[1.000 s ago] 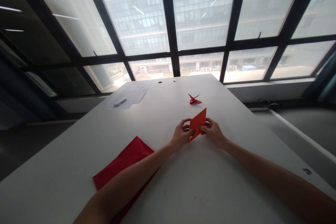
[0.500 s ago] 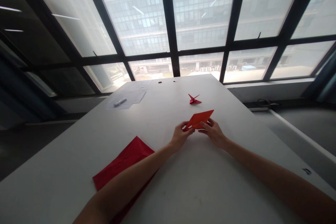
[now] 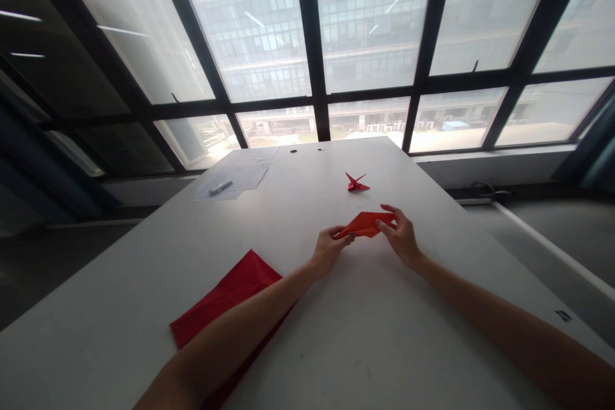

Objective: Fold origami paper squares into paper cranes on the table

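A folded sheet of orange-red origami paper (image 3: 365,223) is held between my hands above the white table. My left hand (image 3: 330,248) pinches its left end, thumb toward me. At the right end my right hand (image 3: 400,234) has its thumb and fingers on the paper's tip, the index finger raised along the far side. Just beyond my hands a finished red paper crane (image 3: 356,184) stands on the table. Under my left forearm lies a larger red sheet (image 3: 225,295), partly hidden by the arm.
White printed sheets (image 3: 230,176) lie at the table's far left, with a whitish marker-like tube (image 3: 220,188) on them. The white table (image 3: 307,352) reaches toward large windows. Near its right edge is a small dark mark (image 3: 562,316).
My right hand has slid from the paper's lower middle to its right tip. That tip has come down, so the folded paper now lies flatter. My left hand keeps its hold.
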Demonstrator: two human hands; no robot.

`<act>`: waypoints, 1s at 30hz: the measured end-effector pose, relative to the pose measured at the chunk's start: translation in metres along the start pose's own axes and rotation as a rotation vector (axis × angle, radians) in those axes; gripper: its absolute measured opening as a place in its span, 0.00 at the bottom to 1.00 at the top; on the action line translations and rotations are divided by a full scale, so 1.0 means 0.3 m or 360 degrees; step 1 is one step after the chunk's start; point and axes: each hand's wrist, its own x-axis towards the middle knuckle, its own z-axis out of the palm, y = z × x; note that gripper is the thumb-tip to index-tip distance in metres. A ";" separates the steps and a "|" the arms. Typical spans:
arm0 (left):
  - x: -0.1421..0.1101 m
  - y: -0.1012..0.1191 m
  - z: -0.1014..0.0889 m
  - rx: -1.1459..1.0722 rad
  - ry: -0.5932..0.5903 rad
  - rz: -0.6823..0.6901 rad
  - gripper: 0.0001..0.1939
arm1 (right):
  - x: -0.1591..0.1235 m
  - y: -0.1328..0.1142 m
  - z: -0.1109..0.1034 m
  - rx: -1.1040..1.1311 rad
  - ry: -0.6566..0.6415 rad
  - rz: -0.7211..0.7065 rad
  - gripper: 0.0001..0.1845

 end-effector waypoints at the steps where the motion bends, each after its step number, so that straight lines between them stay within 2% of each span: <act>1: 0.002 -0.002 -0.001 -0.0021 0.0018 0.0025 0.17 | -0.002 0.000 0.000 -0.0026 -0.0030 -0.0008 0.26; 7: 0.018 -0.007 -0.010 -0.0228 0.0169 0.0061 0.23 | -0.029 -0.016 0.014 -0.0137 -0.0156 0.0053 0.22; 13: 0.018 0.000 -0.011 -0.0520 0.0073 0.0065 0.20 | -0.060 -0.048 0.035 -0.0098 -0.0283 0.0167 0.18; 17: 0.013 0.001 -0.006 -0.0447 0.0004 0.0056 0.17 | -0.074 -0.048 0.045 -0.0112 -0.0326 0.0164 0.16; 21: 0.011 -0.002 0.000 -0.0311 0.0004 0.0139 0.18 | -0.094 -0.059 0.057 -0.0107 -0.0555 0.0091 0.14; 24: 0.009 -0.001 0.001 -0.0279 0.0005 0.0119 0.18 | -0.104 -0.068 0.064 -0.0078 -0.0662 0.0021 0.14; 30: 0.007 -0.006 -0.002 -0.0256 -0.0006 0.0127 0.21 | -0.084 -0.055 0.054 0.0056 -0.0513 0.0146 0.20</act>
